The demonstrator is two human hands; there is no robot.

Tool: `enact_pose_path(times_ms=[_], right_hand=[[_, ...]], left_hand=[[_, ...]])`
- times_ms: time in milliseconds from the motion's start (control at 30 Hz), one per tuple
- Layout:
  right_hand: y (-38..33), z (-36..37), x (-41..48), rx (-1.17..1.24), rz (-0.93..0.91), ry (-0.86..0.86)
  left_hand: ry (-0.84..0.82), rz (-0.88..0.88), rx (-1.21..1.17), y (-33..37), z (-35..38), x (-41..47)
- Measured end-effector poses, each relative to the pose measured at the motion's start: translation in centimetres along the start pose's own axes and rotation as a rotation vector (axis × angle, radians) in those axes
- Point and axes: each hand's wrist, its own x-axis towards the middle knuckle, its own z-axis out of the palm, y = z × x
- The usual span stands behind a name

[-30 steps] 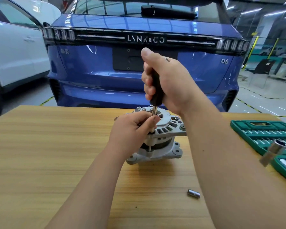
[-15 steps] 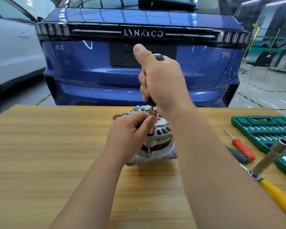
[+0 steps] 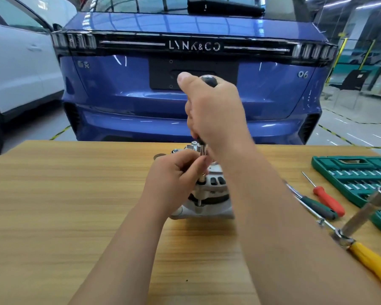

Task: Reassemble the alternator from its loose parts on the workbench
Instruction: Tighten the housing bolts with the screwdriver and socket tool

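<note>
Driving a through-bolt into an alternator standing mid-surface.

Nearest, the left hand has its grip pinching the driver's metal shank just above the alternator. Above, the right hand has its grip pressed closed around the black driver handle. The housing halves look joined, so assembly seems far along; fastening remains. Beyond stands a blue car.
</note>
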Motion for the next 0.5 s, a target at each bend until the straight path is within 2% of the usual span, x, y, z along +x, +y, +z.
enact_pose_path(times_ms=[100, 167, 200, 267, 433, 467, 500], right_hand=[[-0.3, -3.2, 2.0, 0.276, 0.126, -0.608], [-0.3, -3.9, 2.5, 0.426, 0.198, -0.812], [-0.1, -3.8, 2.3, 0.464, 0.225, -0.823], [0.2, -3.4, 1.7, 0.441, 0.256, -0.664], [0.1, -0.5, -0.4, 0.039, 0.066, 0.235], [0.0, -0.1, -0.7, -0.032, 0.029, 0.317], [-0.1, -0.2, -1.0, -0.062, 0.005, 0.326]], left_hand=[[0.001, -0.014, 0.018, 0.4, 0.4, 0.0], [0.001, -0.011, 0.018, 0.4, 0.8, 0.0], [0.012, -0.005, 0.021, 0.4, 1.0, -0.1], [0.067, 0.002, 0.034, 0.4, 1.4, -0.1], [0.215, 0.006, 0.054, 1.3, 2.6, -0.4], [0.240, 0.022, 0.069, 1.6, 2.9, -0.6], [0.260, 0.036, 0.087, 1.9, 3.2, -0.8]])
